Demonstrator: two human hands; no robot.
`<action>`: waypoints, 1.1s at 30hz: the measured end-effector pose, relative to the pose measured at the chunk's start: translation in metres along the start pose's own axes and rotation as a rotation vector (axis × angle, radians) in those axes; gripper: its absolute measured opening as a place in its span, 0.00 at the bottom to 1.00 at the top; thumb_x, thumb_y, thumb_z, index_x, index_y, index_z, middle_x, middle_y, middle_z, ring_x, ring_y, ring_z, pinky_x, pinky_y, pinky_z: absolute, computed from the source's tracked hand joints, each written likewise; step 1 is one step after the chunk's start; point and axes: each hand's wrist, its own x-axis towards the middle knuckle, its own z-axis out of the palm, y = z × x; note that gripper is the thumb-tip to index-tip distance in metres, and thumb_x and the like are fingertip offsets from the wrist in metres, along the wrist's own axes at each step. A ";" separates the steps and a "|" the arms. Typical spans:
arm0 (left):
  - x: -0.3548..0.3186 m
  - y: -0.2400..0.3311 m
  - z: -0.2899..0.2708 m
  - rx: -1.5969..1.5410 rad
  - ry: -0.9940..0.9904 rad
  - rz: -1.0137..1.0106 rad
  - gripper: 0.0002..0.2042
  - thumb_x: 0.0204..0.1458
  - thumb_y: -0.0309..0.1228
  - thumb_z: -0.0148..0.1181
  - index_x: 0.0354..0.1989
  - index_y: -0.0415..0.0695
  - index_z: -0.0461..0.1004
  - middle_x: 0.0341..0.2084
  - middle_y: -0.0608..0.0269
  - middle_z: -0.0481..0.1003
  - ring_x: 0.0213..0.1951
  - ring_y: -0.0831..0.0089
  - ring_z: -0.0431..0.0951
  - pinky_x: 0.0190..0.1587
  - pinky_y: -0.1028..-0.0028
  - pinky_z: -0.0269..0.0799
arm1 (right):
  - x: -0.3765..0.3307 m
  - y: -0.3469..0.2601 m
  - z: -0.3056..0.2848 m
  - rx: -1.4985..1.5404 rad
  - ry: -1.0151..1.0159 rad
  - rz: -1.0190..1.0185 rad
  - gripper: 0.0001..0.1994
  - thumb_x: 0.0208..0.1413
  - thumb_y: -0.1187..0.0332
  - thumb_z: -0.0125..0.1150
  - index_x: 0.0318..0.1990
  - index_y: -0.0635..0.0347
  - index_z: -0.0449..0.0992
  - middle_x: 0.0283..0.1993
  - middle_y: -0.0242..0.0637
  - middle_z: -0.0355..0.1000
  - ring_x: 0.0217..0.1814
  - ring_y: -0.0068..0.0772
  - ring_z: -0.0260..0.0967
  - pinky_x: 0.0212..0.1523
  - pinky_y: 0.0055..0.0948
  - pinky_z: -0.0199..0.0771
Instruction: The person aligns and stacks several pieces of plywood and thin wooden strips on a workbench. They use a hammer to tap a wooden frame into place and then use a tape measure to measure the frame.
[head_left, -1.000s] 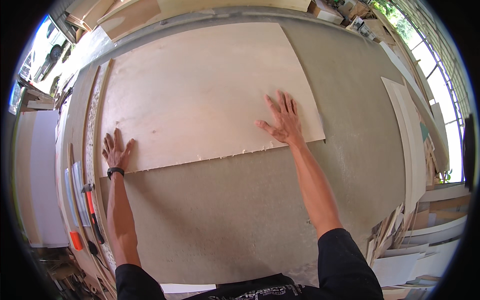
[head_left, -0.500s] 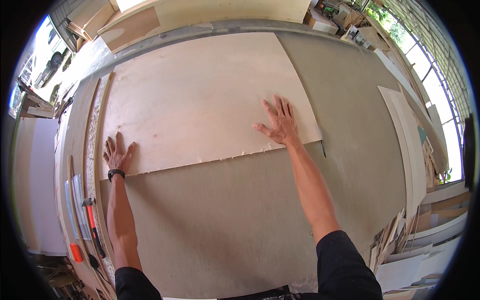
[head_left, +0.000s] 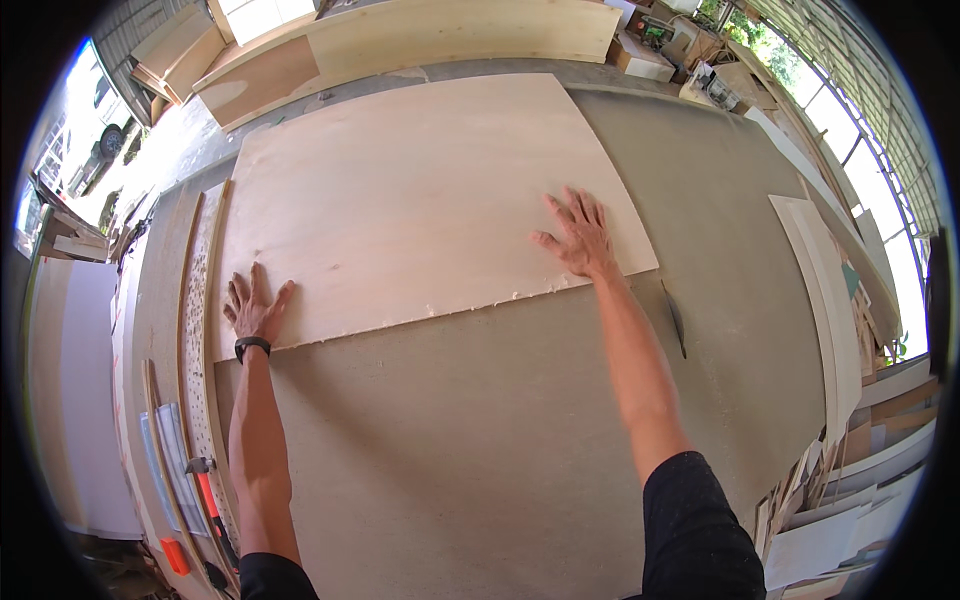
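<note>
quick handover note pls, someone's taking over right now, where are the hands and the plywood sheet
Left hand: flat, fingers spread, pressed on the near left corner of the plywood sheet; black band on the wrist.
Right hand: flat, palm down near the sheet's near right edge, holding nothing.
The sheet lies flat on the grey table, its rough near edge facing the person. A saw blade slot shows in the table just right of the right forearm.
Done: the sheet is lying flat under both hands.
Left: cannot tell from this view; watch that slot.
</note>
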 end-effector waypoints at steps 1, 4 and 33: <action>0.001 -0.001 0.002 -0.008 0.017 0.011 0.50 0.48 0.74 0.49 0.76 0.58 0.48 0.76 0.47 0.42 0.77 0.56 0.38 0.75 0.50 0.29 | -0.002 -0.001 -0.003 -0.025 0.001 0.015 0.43 0.58 0.27 0.40 0.75 0.44 0.55 0.79 0.50 0.43 0.82 0.52 0.32 0.79 0.56 0.26; 0.008 -0.002 0.012 -0.084 0.078 0.056 0.48 0.51 0.70 0.50 0.74 0.49 0.54 0.74 0.45 0.49 0.76 0.54 0.42 0.75 0.50 0.31 | -0.011 -0.016 -0.006 -0.361 0.048 0.144 0.38 0.66 0.38 0.38 0.73 0.58 0.57 0.77 0.56 0.46 0.82 0.54 0.35 0.78 0.57 0.27; -0.827 0.363 -0.525 -1.005 -0.019 1.834 0.15 0.47 0.25 0.67 0.43 0.46 0.72 0.34 0.53 0.78 0.34 0.59 0.80 0.40 0.54 0.78 | -1.127 0.100 -0.217 0.484 0.386 1.519 0.18 0.64 0.65 0.54 0.56 0.70 0.73 0.49 0.50 0.77 0.49 0.47 0.77 0.38 0.36 0.79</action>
